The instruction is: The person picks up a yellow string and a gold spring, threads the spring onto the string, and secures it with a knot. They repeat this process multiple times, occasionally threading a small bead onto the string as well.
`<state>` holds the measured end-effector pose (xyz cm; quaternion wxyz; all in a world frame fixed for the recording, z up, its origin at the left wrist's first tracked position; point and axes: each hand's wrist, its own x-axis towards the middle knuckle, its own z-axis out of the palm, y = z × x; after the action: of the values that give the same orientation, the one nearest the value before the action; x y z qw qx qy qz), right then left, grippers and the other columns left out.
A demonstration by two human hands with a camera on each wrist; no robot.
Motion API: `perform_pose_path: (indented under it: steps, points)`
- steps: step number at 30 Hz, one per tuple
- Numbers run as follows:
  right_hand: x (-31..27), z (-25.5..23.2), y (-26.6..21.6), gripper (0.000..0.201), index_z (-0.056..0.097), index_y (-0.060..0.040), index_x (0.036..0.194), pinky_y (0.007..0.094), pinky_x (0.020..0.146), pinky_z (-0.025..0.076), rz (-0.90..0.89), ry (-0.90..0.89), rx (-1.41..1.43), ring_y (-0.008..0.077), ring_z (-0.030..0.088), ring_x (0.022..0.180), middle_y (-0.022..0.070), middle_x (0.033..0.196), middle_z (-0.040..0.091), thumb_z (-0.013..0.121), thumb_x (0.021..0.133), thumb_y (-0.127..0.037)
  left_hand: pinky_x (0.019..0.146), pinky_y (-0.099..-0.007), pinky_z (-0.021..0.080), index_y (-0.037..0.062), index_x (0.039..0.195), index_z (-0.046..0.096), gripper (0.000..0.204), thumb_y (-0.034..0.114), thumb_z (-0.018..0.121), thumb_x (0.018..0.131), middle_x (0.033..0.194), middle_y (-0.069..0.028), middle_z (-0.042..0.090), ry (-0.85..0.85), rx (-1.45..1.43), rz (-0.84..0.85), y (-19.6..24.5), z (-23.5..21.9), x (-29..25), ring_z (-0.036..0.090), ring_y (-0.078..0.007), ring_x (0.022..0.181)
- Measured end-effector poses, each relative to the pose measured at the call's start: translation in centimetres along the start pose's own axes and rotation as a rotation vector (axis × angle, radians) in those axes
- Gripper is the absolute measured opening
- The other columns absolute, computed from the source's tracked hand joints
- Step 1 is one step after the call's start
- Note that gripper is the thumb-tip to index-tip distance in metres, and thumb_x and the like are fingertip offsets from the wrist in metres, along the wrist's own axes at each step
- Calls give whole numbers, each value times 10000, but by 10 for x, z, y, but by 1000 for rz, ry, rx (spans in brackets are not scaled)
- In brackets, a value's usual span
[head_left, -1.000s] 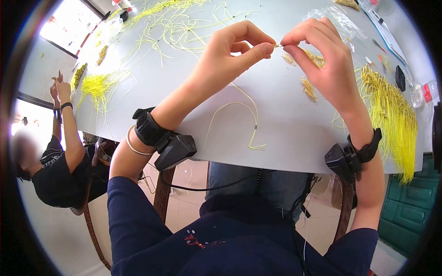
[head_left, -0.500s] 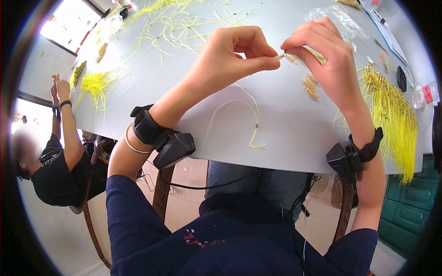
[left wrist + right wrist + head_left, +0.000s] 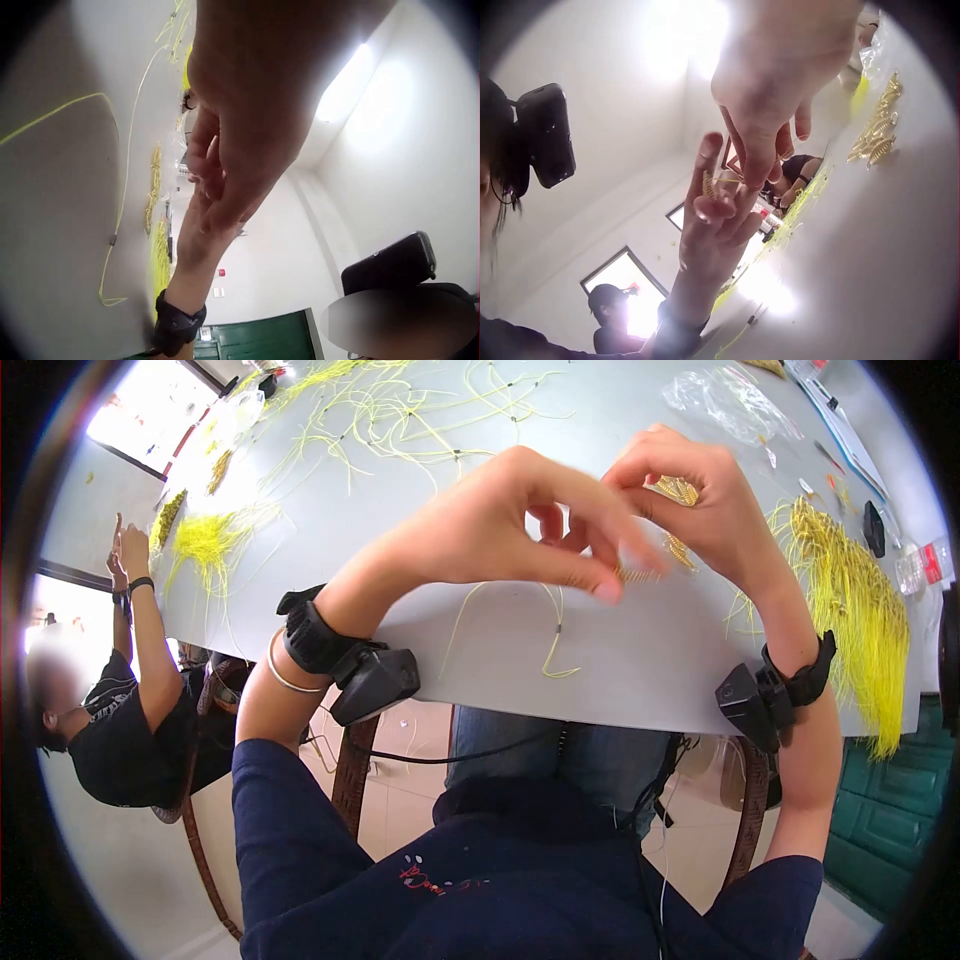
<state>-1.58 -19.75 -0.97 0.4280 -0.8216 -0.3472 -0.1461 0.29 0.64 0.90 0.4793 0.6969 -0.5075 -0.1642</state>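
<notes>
A small gold wire spring sits between the thumb and a fingertip of my left hand. Those digits stand apart, and the pointing finger is blurred in the head view. From the spring a short yellow cord runs to the fingertips of my right hand, which pinch it. My right hand's grip is partly hidden behind the knuckles in the head view. Under the left hand, a bent yellow cord with a small dark bead lies on the grey table.
More gold springs lie on the table beyond my right hand. A thick bundle of yellow cords hangs over the right edge. Loose cords spread at the back, with a clear plastic bag. Another person sits at left.
Both hands have come lower and nearer to me. My left thumb and finger, pinching the spring before, have spread apart. The right hand keeps its pinch.
</notes>
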Motion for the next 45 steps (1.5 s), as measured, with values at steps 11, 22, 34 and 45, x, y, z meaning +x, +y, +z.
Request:
perform_pose_path:
  steps: [11, 22, 34, 45]
  points:
    - [2, 11, -1, 94, 629, -66, 775, 298, 727, 425, -84, 66, -199, 188, 532, 807, 34, 757, 586, 673, 694, -48, 587, -219, 434, 73, 822, 614, 200, 212, 724, 730, 696, -1, 578, -277, -972, 175, -21, -24, -3, 530, -105, 638]
    - [-10, 34, -30, 80, 575, -60, 715, 315, 712, 444, -212, -381, -37, 228, 506, 810, 49, 719, 527, 653, 696, -64, 665, -202, 375, 143, 923, 546, 235, 344, 627, 831, 812, 57, 554, 953, -637, -246, -40, -29, 2, 468, -59, 745]
    - [-1, 16, -37, 60, 538, -31, 821, 209, 500, 342, 354, 428, 322, 47, 462, 529, -10, 605, 543, 562, 824, -87, 832, -252, 417, 78, 855, 619, 223, 272, 705, 786, 1085, -91, 573, 678, 37, -148, -28, -15, 2, 557, -120, 926]
    - [-5, 17, -12, 122, 533, -11, 826, 209, 474, 354, 550, 407, 142, 57, 467, 513, 28, 573, 563, 580, 812, -123, 867, -295, 417, 68, 754, 601, 230, 254, 737, 748, 948, -73, 589, 540, 171, -136, -28, -9, 5, 560, -134, 902]
